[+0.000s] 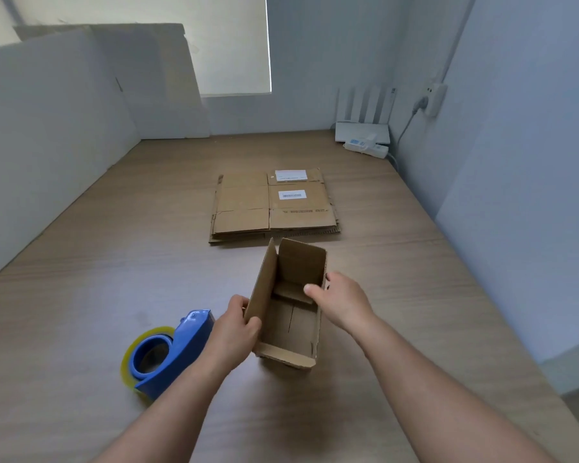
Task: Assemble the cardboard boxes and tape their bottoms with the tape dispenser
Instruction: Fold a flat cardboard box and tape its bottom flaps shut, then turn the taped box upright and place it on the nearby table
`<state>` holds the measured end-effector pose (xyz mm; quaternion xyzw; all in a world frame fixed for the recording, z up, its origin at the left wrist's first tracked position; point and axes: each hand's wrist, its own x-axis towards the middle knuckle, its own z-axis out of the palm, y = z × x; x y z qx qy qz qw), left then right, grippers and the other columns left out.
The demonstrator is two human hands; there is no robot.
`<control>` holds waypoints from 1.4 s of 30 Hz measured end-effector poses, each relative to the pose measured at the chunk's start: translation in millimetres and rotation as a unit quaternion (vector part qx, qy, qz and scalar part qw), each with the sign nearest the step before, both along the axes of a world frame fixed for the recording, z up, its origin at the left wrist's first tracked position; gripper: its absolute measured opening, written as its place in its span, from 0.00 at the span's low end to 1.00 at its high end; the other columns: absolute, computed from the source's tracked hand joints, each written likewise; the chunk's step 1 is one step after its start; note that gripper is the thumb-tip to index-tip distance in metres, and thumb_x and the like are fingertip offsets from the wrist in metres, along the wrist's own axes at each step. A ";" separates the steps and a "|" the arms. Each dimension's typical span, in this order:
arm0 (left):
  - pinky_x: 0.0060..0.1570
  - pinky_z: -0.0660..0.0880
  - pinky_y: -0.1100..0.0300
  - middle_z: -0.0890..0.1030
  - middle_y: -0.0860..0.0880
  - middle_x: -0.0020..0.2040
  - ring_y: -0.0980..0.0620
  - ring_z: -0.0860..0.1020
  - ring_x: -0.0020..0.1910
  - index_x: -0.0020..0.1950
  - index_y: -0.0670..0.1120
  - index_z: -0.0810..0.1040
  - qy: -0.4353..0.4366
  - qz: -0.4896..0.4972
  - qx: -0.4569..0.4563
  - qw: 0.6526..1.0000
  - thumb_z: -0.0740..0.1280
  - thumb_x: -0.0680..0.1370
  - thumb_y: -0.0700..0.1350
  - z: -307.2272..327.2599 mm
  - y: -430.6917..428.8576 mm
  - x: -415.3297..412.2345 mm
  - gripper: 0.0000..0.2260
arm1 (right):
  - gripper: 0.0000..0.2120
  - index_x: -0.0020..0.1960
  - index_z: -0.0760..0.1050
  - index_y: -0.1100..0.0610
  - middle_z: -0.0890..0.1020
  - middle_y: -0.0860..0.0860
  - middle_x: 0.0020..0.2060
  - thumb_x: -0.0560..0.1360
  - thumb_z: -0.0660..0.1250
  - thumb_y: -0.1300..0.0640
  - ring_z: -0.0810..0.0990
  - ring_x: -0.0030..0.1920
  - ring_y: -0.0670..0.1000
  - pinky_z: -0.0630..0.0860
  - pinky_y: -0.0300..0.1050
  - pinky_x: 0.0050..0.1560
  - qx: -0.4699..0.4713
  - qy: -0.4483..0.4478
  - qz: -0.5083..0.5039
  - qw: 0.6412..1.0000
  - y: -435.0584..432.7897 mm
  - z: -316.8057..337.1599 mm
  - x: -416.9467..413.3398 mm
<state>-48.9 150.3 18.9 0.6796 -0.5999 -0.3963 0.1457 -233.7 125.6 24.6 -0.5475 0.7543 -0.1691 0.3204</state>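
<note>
A small brown cardboard box (290, 324) stands opened up on the wooden table (81, 295), its open end facing me and its flaps raised. My left hand (234, 332) grips the box's left wall near the front edge. My right hand (341, 300) holds the right wall, thumb over the rim inside. A blue tape dispenser (171, 354) with a yellowish roll lies on the table just left of my left hand. A stack of flattened cardboard boxes (274, 205) with white labels lies beyond the box.
White foam boards (81, 95) lean along the left and back-left wall. A white router (365, 125) and a power strip (368, 148) sit in the far right corner, with a wall socket (432, 98) above. The table's right edge runs close to my right forearm.
</note>
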 end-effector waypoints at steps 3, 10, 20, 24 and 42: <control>0.42 0.78 0.64 0.75 0.48 0.56 0.53 0.77 0.47 0.63 0.49 0.66 0.064 -0.053 0.017 0.996 0.58 0.81 0.44 -11.6 -3.7 6.3 0.11 | 0.13 0.60 0.70 0.60 0.77 0.56 0.54 0.78 0.57 0.58 0.74 0.47 0.54 0.68 0.43 0.43 0.031 0.069 0.015 0.997 11.1 -6.2 4.4; 0.57 0.78 0.53 0.74 0.49 0.63 0.50 0.77 0.59 0.68 0.51 0.71 0.160 -0.076 0.067 0.982 0.55 0.81 0.59 -9.4 -5.8 24.2 0.20 | 0.08 0.53 0.72 0.60 0.75 0.53 0.45 0.76 0.57 0.59 0.73 0.45 0.54 0.66 0.43 0.40 0.015 0.015 0.011 1.000 9.9 -2.1 -1.7; 0.58 0.74 0.54 0.79 0.51 0.58 0.51 0.76 0.57 0.65 0.48 0.76 0.146 -0.002 -0.003 0.989 0.53 0.81 0.59 -5.0 -12.3 32.9 0.22 | 0.05 0.42 0.64 0.57 0.70 0.52 0.35 0.76 0.56 0.61 0.68 0.38 0.55 0.58 0.42 0.28 -0.013 0.121 -0.038 0.992 41.0 -7.5 20.1; 0.56 0.78 0.52 0.80 0.51 0.55 0.52 0.78 0.53 0.65 0.48 0.76 0.097 -0.030 -0.023 0.995 0.64 0.78 0.56 -7.5 -9.6 30.2 0.18 | 0.10 0.36 0.63 0.57 0.69 0.52 0.32 0.77 0.55 0.62 0.70 0.38 0.57 0.58 0.44 0.28 -0.058 0.123 -0.041 0.990 40.8 -10.4 22.2; 0.45 0.74 0.53 0.82 0.43 0.45 0.43 0.78 0.45 0.64 0.47 0.72 -0.012 0.236 -0.218 0.947 0.56 0.80 0.43 57.8 76.5 20.4 0.13 | 0.10 0.45 0.78 0.60 0.80 0.55 0.35 0.78 0.59 0.59 0.76 0.36 0.56 0.71 0.48 0.36 -0.277 -0.017 0.138 0.951 51.3 61.8 37.5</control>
